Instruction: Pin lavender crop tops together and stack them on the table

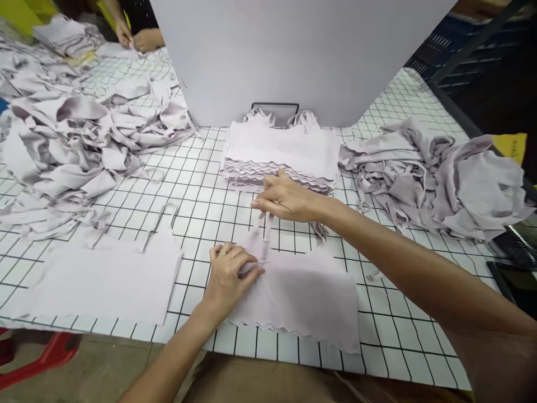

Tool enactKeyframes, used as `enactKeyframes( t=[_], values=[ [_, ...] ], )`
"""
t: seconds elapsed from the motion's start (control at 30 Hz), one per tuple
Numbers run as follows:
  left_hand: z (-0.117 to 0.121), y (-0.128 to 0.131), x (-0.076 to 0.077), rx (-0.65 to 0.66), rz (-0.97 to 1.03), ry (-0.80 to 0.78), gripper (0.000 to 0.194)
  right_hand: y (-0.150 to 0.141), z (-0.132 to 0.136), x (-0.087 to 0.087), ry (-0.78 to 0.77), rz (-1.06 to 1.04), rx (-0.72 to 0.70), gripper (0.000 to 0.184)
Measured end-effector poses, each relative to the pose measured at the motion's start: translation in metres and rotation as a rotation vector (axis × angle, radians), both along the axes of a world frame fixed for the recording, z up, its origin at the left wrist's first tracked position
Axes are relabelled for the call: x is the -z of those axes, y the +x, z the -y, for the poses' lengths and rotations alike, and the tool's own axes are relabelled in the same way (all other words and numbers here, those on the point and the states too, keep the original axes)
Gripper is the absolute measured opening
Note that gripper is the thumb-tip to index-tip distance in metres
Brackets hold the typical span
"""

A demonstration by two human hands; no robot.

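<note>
Table: white grid cloth [201,190], garment [306,296] at front edge
Left hand [230,274]: pinching garment
Right hand [285,196]: gripping its strap [267,226]
Room: blue crates [461,50], red stool [46,358]

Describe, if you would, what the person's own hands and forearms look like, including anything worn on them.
The left hand wears a thin ring on one finger, with a pale metallic look; its finer detail is too small to tell. The right hand shows no ring. Both are gloveless, with no sleeve over either forearm and no watch or bracelet visible.
</note>
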State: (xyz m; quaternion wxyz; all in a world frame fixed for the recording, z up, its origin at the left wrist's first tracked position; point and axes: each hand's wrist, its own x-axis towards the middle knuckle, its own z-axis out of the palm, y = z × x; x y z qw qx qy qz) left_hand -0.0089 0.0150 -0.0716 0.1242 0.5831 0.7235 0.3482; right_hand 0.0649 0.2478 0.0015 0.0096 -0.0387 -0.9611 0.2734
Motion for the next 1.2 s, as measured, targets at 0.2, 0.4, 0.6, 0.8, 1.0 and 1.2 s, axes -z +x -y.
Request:
enactKeyframes(
  t=[0.2,0.4,0.6,0.8,1.0,1.2],
  values=[
    [-0.001,0.000,-0.002,-0.023,-0.010,-0.019,0.015,-0.015,0.003,0.020,0.047,0.045,0.042,0.045],
    [-0.001,-0.002,-0.004,-0.017,0.036,-0.070,0.006,-0.015,0.007,0.041,0.089,-0.018,0.093,0.042],
    [-0.001,-0.006,-0.005,-0.015,0.018,-0.099,0.008,-0.013,-0.003,0.054,0.047,-0.075,0.135,0.024],
    [0.019,0.019,-0.019,0.030,-0.282,0.066,0.042,0.055,0.063,0.031,-0.039,-0.284,0.268,0.042],
    [0.048,0.022,0.004,0.148,-0.490,-0.096,0.082,0.168,0.160,0.064,0.370,-0.055,0.308,0.089],
    [0.036,0.001,0.001,0.057,-0.403,0.030,0.070,0.203,0.097,0.062,0.267,-0.153,0.644,0.045]
  ],
)
